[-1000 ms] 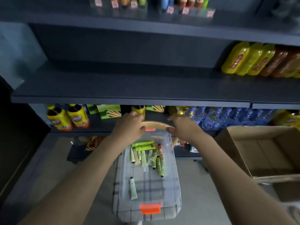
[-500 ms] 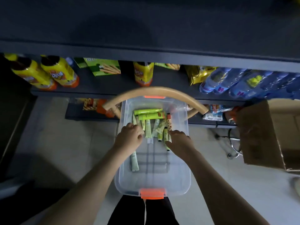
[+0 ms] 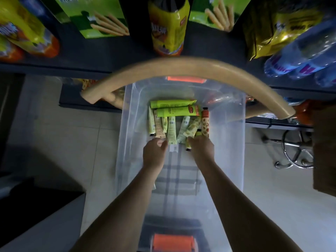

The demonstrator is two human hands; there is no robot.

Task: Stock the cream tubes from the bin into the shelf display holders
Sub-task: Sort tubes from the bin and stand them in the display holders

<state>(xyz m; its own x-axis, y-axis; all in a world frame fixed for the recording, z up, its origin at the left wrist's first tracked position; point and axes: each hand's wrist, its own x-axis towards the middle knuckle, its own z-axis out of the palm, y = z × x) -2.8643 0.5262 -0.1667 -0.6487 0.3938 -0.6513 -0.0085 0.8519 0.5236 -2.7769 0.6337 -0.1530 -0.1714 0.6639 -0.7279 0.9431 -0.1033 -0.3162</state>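
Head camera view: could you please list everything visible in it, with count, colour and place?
bin: one, clear with orange latches, centre of view.
cream tubes: roughly ten, green, pale and patterned, far end of bin.
curved bar: one, tan, arching above bin's far end.
shelf: one, dark, top.
snack boxes: two, green, on shelf.
yellow bottles: three, orange bases, shelf left and centre.
bag: one, gold, shelf right.
water bottles: several, clear blue, shelf far right.
cardboard box: one, brown, right edge.
stool base: one, chrome, right floor.
hands: two, left hand and right hand, in bin at tubes' near ends; grip unclear.
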